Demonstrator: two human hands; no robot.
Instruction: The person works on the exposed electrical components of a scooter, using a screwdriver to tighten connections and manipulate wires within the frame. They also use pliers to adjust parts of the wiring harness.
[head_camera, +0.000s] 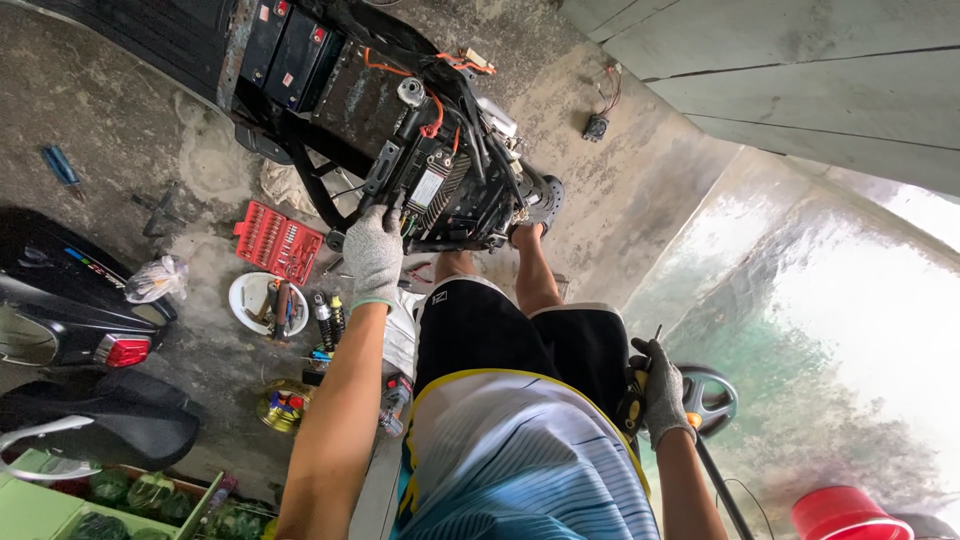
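Scooter frame (440, 150), stripped of panels with wiring and batteries bare on the concrete floor (150, 140), has the gloved left hand (373, 255) pressed flat on its controller, while the right hand (662, 392), well behind it, grips a yellow-handled screwdriver (636, 395).

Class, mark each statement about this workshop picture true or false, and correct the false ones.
1. The left hand rests on the stripped scooter frame. True.
2. Both hands are bare. False: each wears a grey work glove.
3. The right hand holds a yellow-and-black tool. True.
4. The red socket set on the floor is closed. False: it lies open, its rows of pieces showing.
5. A white bowl with tools in it sits beside the socket set. True.
6. The bucket at the lower right is blue. False: it is red.
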